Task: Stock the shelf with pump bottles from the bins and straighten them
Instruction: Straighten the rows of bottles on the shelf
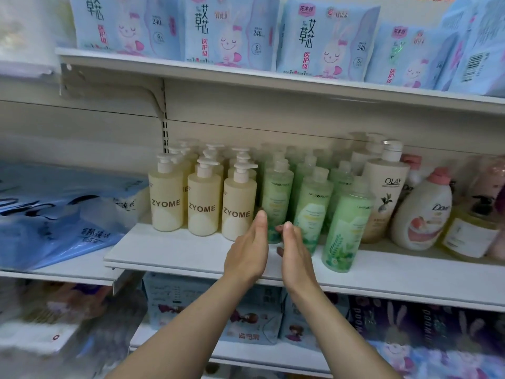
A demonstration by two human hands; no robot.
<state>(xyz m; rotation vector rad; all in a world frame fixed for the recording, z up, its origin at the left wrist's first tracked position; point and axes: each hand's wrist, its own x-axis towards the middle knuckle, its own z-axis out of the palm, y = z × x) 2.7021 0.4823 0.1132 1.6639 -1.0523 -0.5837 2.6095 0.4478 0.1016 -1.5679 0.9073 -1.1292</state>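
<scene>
Two hands, the left hand (247, 251) and right hand (296, 254), flank the leftmost front green bottle (276, 203) on the shelf (175, 253), fingers straight and gripping nothing. Risk: a hard sideways nudge could topple it into the adjacent ZYOME bottle (238, 206).

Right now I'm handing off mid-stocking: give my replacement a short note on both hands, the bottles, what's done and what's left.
Left hand: open, straight fingers against the leftmost front green bottle.
Right hand: open, flat on that bottle's other side; nothing gripped.
Done: three ZYOME bottles front the cream rows on the shelf, labels forward.
Left: the green fronts step forward toward the rightmost green bottle, nearest the edge; line them up. Bins are out of view.
</scene>
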